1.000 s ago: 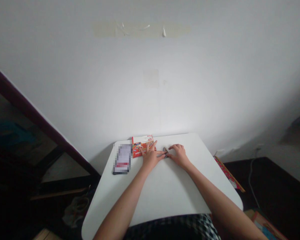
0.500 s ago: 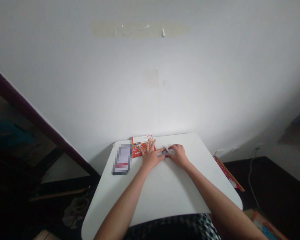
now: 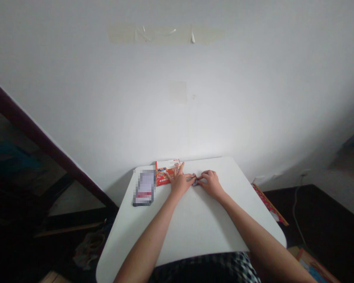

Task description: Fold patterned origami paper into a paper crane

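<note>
A small, dark grey piece (image 3: 195, 182), which looks like folded paper, sits on the white table (image 3: 194, 224) between my hands. The thumb and forefinger of my left hand (image 3: 179, 182) are pinched together on its left side, while the other fingers fan out over the edge of a red and white printed packet (image 3: 162, 179). From the right, my right hand (image 3: 211, 182) grips the same piece between thumb and fingertips. Much of the piece is hidden by the fingers, and its exact shape is too small to make out.
To the left of the packet lies a phone (image 3: 144, 188) with a blurred-out screen. A white wall (image 3: 177, 125) rises right behind the table. A red patterned item (image 3: 270, 204) stands beyond the table's right edge, and a cable (image 3: 295, 208) runs down nearby.
My left thumb and forefinger have closed together and moved slightly right. My right thumb and forefinger, which were apart, have come together on the small piece.
</note>
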Demonstrator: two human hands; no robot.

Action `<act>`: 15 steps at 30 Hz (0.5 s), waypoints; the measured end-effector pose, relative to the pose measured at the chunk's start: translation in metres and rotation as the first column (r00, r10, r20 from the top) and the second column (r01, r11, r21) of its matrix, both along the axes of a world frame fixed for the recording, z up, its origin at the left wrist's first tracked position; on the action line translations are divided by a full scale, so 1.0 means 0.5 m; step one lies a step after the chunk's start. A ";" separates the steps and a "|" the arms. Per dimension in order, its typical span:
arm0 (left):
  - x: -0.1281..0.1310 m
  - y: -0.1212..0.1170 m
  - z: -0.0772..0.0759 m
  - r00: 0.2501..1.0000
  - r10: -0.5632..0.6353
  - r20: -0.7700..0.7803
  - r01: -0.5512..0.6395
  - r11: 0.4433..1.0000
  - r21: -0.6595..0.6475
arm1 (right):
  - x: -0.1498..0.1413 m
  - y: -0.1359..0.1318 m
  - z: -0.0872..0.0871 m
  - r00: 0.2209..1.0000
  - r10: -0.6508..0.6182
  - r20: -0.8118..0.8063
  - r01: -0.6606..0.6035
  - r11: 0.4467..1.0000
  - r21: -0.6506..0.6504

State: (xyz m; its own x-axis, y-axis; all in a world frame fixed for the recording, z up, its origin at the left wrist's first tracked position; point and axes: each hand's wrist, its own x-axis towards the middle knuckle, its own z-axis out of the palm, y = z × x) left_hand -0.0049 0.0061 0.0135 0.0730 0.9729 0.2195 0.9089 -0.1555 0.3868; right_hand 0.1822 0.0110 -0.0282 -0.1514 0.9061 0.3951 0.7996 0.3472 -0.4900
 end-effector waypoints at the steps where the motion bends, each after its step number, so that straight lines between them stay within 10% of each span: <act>1: 0.001 0.000 0.001 1.000 0.004 0.003 -0.004 1.000 0.001 | 0.000 -0.001 0.001 1.000 0.003 -0.002 -0.003 1.000 -0.002; 15: 0.005 0.003 -0.009 1.000 -0.013 -0.002 0.013 1.000 0.008 | -0.003 -0.005 0.009 1.000 0.000 -0.006 -0.001 0.999 -0.048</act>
